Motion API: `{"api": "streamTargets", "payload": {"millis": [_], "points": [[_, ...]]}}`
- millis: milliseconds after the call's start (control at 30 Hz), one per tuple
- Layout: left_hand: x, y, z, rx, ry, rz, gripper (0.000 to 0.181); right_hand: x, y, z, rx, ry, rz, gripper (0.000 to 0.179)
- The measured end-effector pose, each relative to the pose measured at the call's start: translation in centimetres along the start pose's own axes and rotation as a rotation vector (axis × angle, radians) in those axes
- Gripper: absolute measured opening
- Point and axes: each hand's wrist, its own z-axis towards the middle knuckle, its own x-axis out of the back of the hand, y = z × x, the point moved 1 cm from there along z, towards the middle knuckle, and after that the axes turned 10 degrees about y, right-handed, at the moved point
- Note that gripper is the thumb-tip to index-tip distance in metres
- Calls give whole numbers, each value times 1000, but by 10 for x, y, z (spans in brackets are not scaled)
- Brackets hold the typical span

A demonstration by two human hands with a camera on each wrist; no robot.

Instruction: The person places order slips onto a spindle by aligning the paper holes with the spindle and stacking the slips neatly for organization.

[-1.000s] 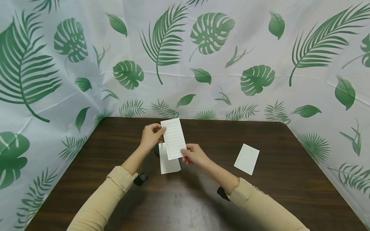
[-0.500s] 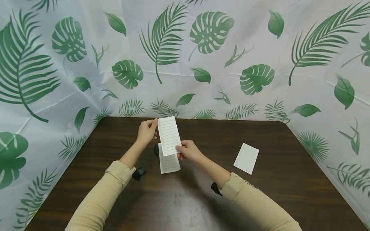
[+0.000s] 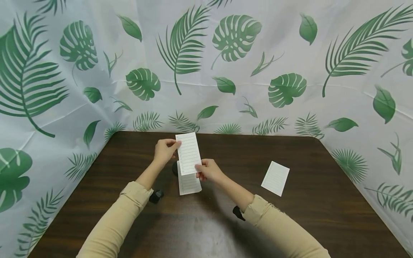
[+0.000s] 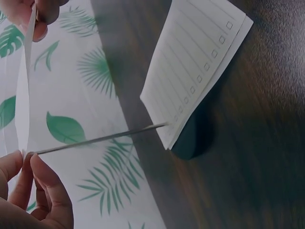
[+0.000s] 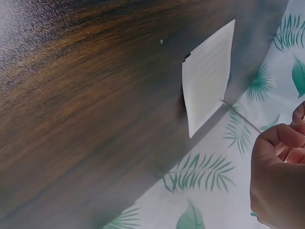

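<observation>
My left hand (image 3: 164, 152) pinches the upper left edge of a white lined checklist sheet (image 3: 190, 152) between thumb and fingers. With its thumb on the front, my right hand (image 3: 209, 170) pinches the same sheet at the lower right corner. The sheet is held up, seen edge-on in the left wrist view. A thin rod (image 4: 102, 139) runs from my left fingertips to a stack of similar sheets (image 4: 195, 62). That stack lies below the held sheet, which overlaps its top in the head view. A dark rounded object (image 3: 175, 168) shows partly at the stack's left edge.
Another lined sheet (image 3: 275, 178) lies by itself on the right of the dark wood table (image 3: 206, 229). Behind the table's far edge hangs a white curtain (image 3: 248, 93) printed with green leaves, which also runs along both sides.
Both hands have shifted slightly left with the sheet. The left thumb moved to the sheet's top corner, then back onto its front face. The stack and the separate sheet stay put.
</observation>
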Motion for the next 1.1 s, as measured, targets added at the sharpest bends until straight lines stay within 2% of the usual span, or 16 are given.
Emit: {"api": "streamTargets", "payload": {"millis": [267, 633, 1100], "points": [[-3, 1, -3, -6, 32, -10, 25, 0, 4, 1, -1, -6, 6, 16], [-3, 2, -5, -25, 34, -3, 26, -1, 4, 0, 8, -26, 1, 18], [-3, -5, -8, -9, 44, -4, 25, -5, 6, -1, 1, -33, -7, 16]]}}
